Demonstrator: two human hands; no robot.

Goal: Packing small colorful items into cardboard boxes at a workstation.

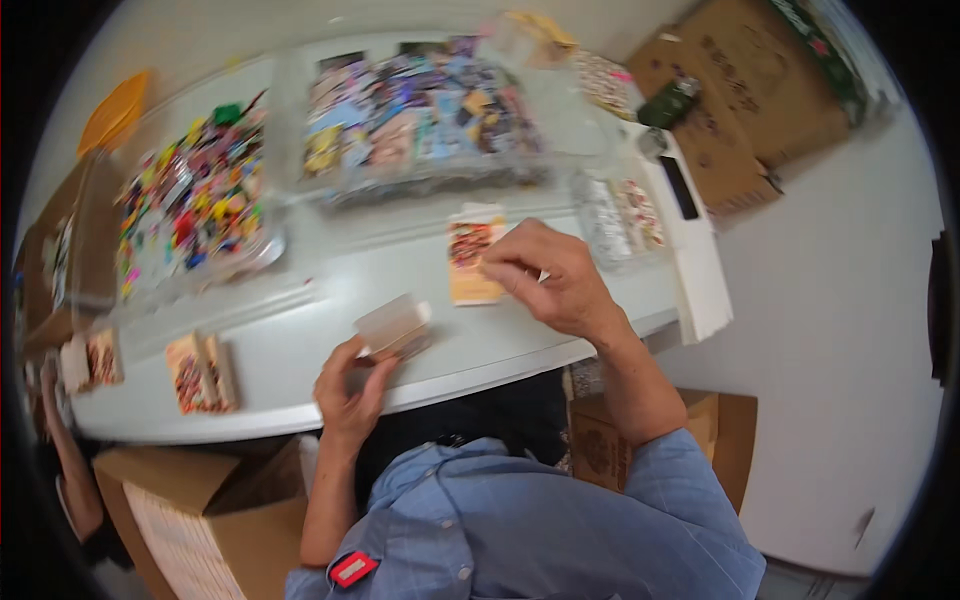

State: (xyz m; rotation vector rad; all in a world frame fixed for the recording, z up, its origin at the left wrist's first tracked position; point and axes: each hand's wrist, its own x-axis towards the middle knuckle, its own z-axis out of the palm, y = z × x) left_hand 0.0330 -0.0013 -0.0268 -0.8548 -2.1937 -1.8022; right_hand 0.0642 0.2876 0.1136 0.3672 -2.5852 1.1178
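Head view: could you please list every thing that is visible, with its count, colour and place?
small clear box: one, translucent, table front, in the left hand
card: one, orange and cream, table centre, at the right fingertips
card stacks: two, orange-brown, table front left
clear tray of small items: one, many colours, table left
clear tray of cards: one, many colours, table back
clear packet: one, with red print, table right
cardboard boxes: several, brown, floor at top right, lower left and under the table
table: one, white
shirt: one, blue, bottom centre
left hand: holds the small clear box
right hand: fingertips at the card
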